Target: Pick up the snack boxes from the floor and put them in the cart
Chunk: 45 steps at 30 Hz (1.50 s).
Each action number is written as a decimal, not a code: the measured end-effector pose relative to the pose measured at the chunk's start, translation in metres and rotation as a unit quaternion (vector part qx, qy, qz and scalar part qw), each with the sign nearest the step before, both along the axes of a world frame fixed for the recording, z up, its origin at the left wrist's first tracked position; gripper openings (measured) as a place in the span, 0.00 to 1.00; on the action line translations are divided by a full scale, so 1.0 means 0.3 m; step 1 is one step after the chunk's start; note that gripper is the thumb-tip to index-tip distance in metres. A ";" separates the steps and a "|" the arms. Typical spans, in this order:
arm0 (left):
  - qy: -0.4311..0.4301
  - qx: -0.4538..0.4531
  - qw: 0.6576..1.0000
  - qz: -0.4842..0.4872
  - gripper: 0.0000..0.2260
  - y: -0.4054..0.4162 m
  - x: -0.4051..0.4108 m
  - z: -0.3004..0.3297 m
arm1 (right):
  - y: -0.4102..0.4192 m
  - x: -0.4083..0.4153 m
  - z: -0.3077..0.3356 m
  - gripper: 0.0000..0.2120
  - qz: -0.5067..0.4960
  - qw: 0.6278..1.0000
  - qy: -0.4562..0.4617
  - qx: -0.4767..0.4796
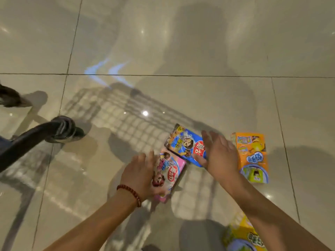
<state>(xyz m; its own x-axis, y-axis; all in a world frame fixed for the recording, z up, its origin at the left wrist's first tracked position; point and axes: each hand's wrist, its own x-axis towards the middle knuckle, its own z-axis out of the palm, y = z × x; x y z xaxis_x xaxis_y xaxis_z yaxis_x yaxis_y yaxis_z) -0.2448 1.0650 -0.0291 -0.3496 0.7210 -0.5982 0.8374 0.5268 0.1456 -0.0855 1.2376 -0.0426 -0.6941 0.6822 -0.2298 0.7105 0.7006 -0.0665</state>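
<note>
Several snack boxes lie flat on the glossy tiled floor. My left hand (140, 173), with a red bead bracelet on the wrist, rests with straight fingers on the left side of a pink box (170, 175). My right hand (218, 156) hovers with fingers extended over the right end of a blue box (183, 144). An orange box (252, 156) lies just right of my right hand. A yellow box (244, 236) shows at the bottom edge, partly behind my right forearm.
The cart's dark frame and wheel (63, 129) stand at the left; its basket is out of view, only its grid shadow falls across the floor. A dark shoe (10, 98) sits at the far left edge.
</note>
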 end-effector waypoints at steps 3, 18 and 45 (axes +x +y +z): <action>-0.049 -0.021 0.998 0.029 0.62 -0.021 0.032 -0.104 | 0.032 -0.024 -0.119 0.48 -0.008 1.000 -0.003 -0.024; -0.208 0.024 0.962 0.172 0.56 -0.150 0.092 -0.118 | -0.080 0.038 -0.016 0.46 -0.164 0.952 0.039 -0.256; -0.257 0.409 0.774 0.410 0.56 -0.245 0.046 1.812 | -0.217 0.000 1.839 0.43 -0.143 0.872 0.330 -0.333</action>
<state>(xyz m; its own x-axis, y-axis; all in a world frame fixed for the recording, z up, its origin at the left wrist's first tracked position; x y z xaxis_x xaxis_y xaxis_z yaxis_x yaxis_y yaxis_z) -0.2310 0.9916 0.5144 -0.7576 0.5939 -0.2707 -0.0082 0.4061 0.9138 -0.0854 1.1724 0.5092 -0.6490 0.7162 -0.2566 0.5031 0.1511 -0.8509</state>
